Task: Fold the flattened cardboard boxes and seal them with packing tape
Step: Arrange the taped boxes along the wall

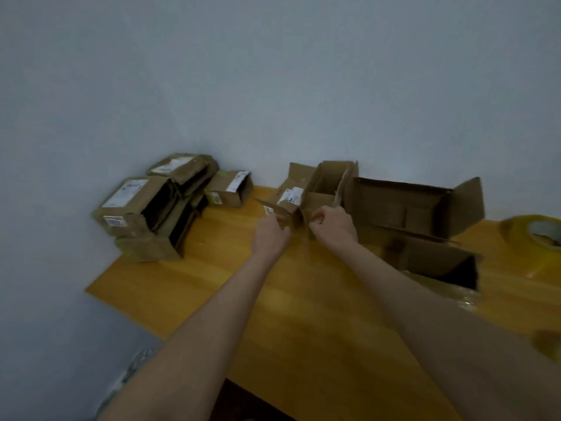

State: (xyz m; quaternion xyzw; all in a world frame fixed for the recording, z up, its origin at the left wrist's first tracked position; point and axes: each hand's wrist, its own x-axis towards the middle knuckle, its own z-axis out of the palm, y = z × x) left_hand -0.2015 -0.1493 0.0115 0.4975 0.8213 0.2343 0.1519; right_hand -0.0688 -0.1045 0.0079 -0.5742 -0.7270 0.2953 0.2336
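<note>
Small box (pixel 306 192): on the table (pixel 212 287), near the far edge by the wall (pixel 273 71), top flaps up and open, white label on its left side. Gripped at its near flaps by both hands.

Left hand (pixel 270 235): fingers closed on the left near flap, arm stretched forward.

Right hand (pixel 334 223): fingers pinched on the right near flap, just beside the left hand.

Large box (pixel 406 205): touching the small box on its right, lying open toward the camera, one flap raised at the right end.

Third box (pixel 431 256): in front of the large box, on its side, dark opening facing right.

Tape roll (pixel 534 232): yellowish, at the right edge, well apart from the hands, partly cut off by the frame.

Stack of boxes (pixel 151 208): far left corner against the wall, several piled unevenly, labels showing, open ends dark.

Single box (pixel 229 189): between stack and small box, labelled, standing alone.
</note>
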